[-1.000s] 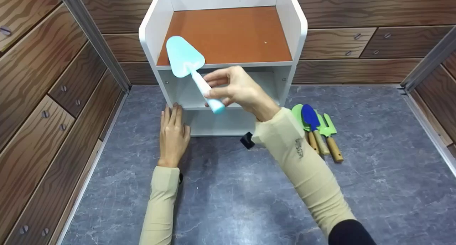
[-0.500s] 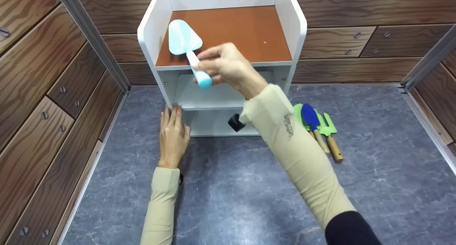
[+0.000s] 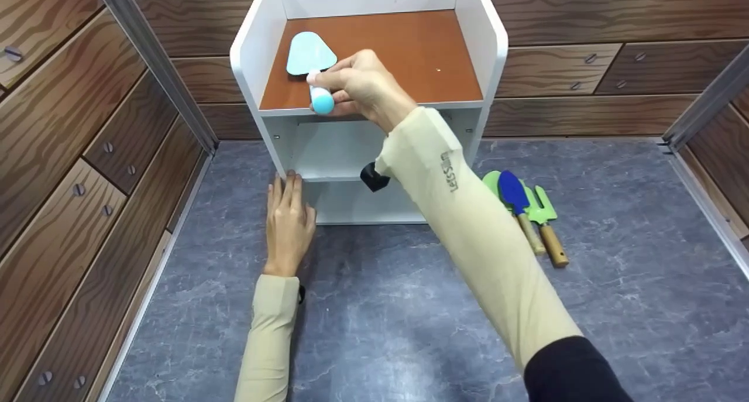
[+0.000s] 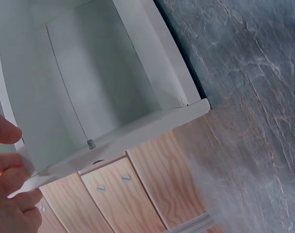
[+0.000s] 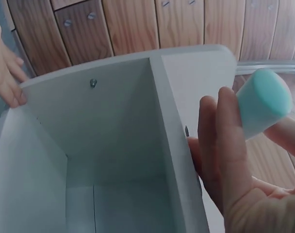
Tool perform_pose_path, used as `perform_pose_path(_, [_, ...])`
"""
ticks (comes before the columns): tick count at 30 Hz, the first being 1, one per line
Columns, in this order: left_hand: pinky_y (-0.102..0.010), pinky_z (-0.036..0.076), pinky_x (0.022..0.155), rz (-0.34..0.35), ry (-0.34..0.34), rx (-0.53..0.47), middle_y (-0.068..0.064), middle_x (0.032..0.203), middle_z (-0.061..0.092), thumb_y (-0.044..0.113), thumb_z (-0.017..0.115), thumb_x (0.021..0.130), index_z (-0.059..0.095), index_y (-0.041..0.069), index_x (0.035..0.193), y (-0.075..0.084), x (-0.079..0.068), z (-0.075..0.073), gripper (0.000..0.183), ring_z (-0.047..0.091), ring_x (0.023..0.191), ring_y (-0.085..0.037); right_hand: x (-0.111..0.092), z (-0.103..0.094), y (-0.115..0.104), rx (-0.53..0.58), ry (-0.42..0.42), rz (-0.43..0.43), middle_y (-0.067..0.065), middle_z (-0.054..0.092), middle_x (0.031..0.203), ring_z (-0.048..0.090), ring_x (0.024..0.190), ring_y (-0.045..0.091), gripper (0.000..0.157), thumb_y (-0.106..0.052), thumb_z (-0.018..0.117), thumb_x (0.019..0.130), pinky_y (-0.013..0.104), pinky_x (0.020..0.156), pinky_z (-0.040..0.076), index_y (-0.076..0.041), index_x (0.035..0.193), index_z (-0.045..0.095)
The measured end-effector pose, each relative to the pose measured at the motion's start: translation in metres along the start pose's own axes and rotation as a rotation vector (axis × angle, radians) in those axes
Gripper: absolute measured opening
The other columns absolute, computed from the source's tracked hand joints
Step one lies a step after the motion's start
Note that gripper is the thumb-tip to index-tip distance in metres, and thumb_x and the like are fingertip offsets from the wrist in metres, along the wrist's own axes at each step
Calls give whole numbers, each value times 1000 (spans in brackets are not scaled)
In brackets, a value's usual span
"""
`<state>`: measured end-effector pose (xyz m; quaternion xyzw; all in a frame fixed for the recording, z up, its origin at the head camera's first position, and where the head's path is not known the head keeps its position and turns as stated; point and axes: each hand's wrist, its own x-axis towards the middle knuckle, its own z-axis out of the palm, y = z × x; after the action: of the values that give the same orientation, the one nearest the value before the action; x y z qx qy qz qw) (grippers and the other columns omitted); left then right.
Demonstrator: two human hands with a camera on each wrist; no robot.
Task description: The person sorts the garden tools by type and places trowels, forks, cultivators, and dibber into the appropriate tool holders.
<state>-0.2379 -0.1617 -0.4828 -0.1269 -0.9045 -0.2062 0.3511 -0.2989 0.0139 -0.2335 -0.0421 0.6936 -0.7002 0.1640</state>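
Note:
My right hand [image 3: 374, 89] pinches the white handle of a cake server with a light blue triangular blade [image 3: 310, 54], low over the brown top board [image 3: 433, 48] of a small white cabinet [image 3: 498, 36]. Blade forward, the server lies toward the board's left side. Its turquoise handle end [image 5: 273, 94] sticks out past the fingers in the right wrist view. My left hand [image 3: 288, 229] rests against the cabinet's lower left side panel, fingers extended along the front edge. The left wrist view shows those fingers [image 4: 7, 165] at the panel edge.
Right of the cabinet, a blue trowel [image 3: 514, 191] and a green hand fork [image 3: 545, 206] lie on the grey floor [image 3: 374, 308], with another green tool [image 3: 490, 179] partly hidden by my sleeve. Wood-patterned walls [image 3: 585, 16] enclose the area.
My right hand has moved forward and slightly left with the cake server, from before the cabinet to above the top board; the blade has swung straighter ahead. My left hand stays in place.

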Motion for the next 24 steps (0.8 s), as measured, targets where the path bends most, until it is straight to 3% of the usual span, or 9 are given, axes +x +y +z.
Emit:
perform_pose_path(4, [-57, 25, 119, 3, 4, 0, -31, 142, 52, -4, 68, 84, 52, -16, 137, 0, 0, 1, 57, 40, 137, -52, 4, 2, -3, 17, 1, 16, 13, 64, 101, 66, 73, 19, 32, -8, 73, 93, 27, 73, 61, 10, 119, 66])
perform_pose_path(10, [-55, 23, 120, 3, -3, -7, -30, 143, 52, -1, 68, 83, 52, -16, 137, 0, -1, 0, 58, 40, 137, -52, 8, 8, -5, 121, -131, -15, 18, 59, 105, 69, 91, 30, 35, -3, 69, 95, 33, 86, 60, 14, 123, 58])
perform_pose_path(15, [-55, 23, 120, 7, -2, -5, -30, 143, 51, -2, 68, 83, 52, -16, 137, -1, 0, 0, 58, 39, 138, -52, 9, 11, -3, 149, -198, -23, 20, 53, 132, 66, 107, 31, 54, 6, 63, 95, 32, 90, 58, 13, 144, 41])
perform_pose_path(20, [-56, 23, 120, 15, 15, -13, -30, 142, 52, -3, 66, 82, 53, -17, 136, -2, 0, 1, 56, 40, 136, -53, 10, 15, 1, 113, -163, -42, 19, 46, 143, 64, 113, 26, 57, 12, 56, 96, 25, 89, 56, 11, 149, 38])
perform_pose_path(24, [-55, 23, 120, 10, 16, -23, -30, 142, 53, -3, 66, 82, 53, -17, 136, -2, -1, 2, 57, 40, 137, -53, 10, 20, 3, 127, -120, -48, 19, 46, 145, 63, 115, 24, 70, 12, 63, 92, 25, 88, 57, 6, 155, 31])
